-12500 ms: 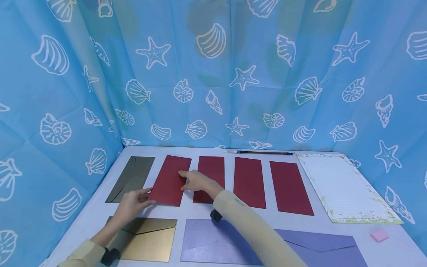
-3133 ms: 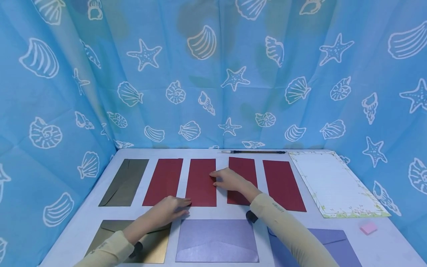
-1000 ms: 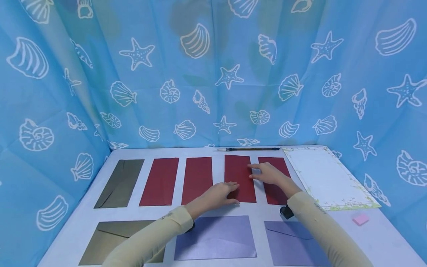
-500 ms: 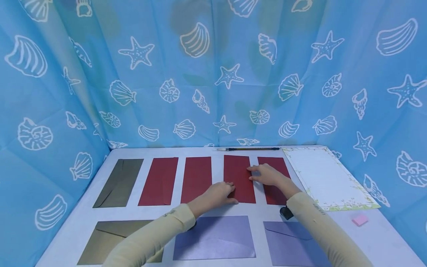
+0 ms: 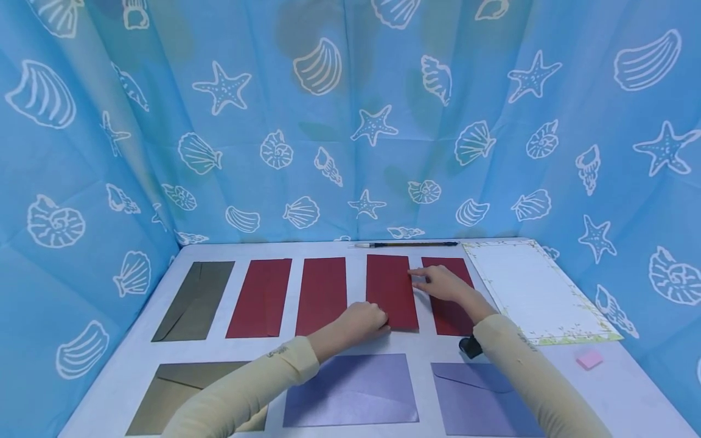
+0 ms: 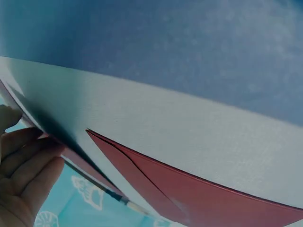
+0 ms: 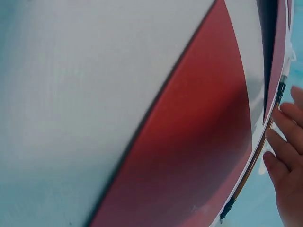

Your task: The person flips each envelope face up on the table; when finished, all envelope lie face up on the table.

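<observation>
Several red envelopes lie in a row. My left hand [image 5: 361,322] pinches the near left corner of one red envelope [image 5: 389,292], and its near edge looks slightly raised. In the left wrist view the thumb and fingers [image 6: 35,165] meet at that envelope's edge. My right hand [image 5: 446,286] has its fingertips at the same envelope's right edge, over the rightmost red envelope [image 5: 451,316]. In the right wrist view its fingers [image 7: 284,146] look fairly straight. Left of the left hand lies another red envelope [image 5: 322,292].
Further left are a red envelope [image 5: 258,298] and an olive envelope [image 5: 194,301]. Nearer are a gold-brown envelope [image 5: 159,401] and two purple ones, left [image 5: 356,395] and right [image 5: 482,404]. A brush [image 5: 405,244], bordered paper [image 5: 537,286] and pink pad [image 5: 589,359] also lie there.
Both hands have moved rightward along the row, envelope by envelope, straightening them. Within the last half second the left fingers have curled at the corner and the near edge has risen slightly.
</observation>
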A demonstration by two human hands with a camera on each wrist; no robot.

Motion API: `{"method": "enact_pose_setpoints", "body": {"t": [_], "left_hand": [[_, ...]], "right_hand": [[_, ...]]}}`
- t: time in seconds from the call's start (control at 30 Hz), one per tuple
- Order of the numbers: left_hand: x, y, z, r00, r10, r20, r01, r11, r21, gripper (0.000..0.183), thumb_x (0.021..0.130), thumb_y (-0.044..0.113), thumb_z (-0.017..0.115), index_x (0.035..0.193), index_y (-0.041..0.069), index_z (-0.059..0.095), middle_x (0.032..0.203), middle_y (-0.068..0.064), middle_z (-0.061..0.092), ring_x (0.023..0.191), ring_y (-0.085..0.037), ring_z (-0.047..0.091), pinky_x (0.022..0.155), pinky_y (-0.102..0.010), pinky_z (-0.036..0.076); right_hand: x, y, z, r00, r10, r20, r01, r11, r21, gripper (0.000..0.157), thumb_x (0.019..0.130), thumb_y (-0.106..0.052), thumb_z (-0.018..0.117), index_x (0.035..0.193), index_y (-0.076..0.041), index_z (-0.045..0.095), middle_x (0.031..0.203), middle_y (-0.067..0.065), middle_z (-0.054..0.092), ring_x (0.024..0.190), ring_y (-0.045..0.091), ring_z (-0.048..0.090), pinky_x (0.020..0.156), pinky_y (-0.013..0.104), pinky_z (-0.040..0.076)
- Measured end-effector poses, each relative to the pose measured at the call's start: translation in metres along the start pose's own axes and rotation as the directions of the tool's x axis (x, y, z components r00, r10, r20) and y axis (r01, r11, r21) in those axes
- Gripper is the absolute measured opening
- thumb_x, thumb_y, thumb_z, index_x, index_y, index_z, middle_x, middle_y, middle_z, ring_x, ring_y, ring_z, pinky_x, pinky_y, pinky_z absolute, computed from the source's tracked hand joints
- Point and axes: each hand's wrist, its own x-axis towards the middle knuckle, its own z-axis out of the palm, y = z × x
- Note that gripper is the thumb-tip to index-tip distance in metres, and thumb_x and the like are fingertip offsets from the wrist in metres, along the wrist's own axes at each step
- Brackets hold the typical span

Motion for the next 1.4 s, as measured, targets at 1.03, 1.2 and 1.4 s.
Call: {"method": "enact_pose_setpoints", "body": {"t": [1.03,1.2,1.4], "left_hand": [[-0.018,-0.005,-0.017,0.918,0.058,-0.391,-0.106,0.989,-0.104,0.039,0.087,0.013,0.073,0.123,0.000,0.064,0.098,-0.008,0.073,0.062,-0.008,0.066,0.059,-0.009,0.048],[-0.017,-0.005,-0.013,0.873,-0.032,-0.487,-0.103,0.963,-0.248,0.040,0.083,0.009,0.075,0.121,0.001,0.065,0.085,-0.005,0.072,0.065,-0.007,0.065,0.060,-0.008,0.047],[-0.018,-0.002,-0.014,0.864,-0.244,-0.440,-0.084,0.792,-0.604,0.037,0.086,0.005,0.069,0.123,0.000,0.064,0.106,-0.008,0.071,0.092,-0.008,0.068,0.075,-0.013,0.051]], "right_hand": [[0.008,-0.018,-0.015,0.962,0.069,-0.264,-0.001,0.969,0.247,0.058,0.097,-0.025,0.059,0.149,-0.010,0.037,0.142,0.022,0.046,0.123,0.042,0.049,0.094,0.051,0.048],[0.009,-0.027,-0.017,0.940,0.007,-0.340,0.087,0.962,0.260,0.058,0.097,-0.018,0.059,0.148,-0.005,0.036,0.143,0.021,0.045,0.128,0.037,0.046,0.096,0.050,0.046],[0.011,-0.037,-0.017,0.920,0.018,-0.392,0.100,0.955,0.281,0.056,0.096,-0.019,0.061,0.147,-0.006,0.039,0.145,0.020,0.043,0.131,0.038,0.042,0.097,0.051,0.045]]}}
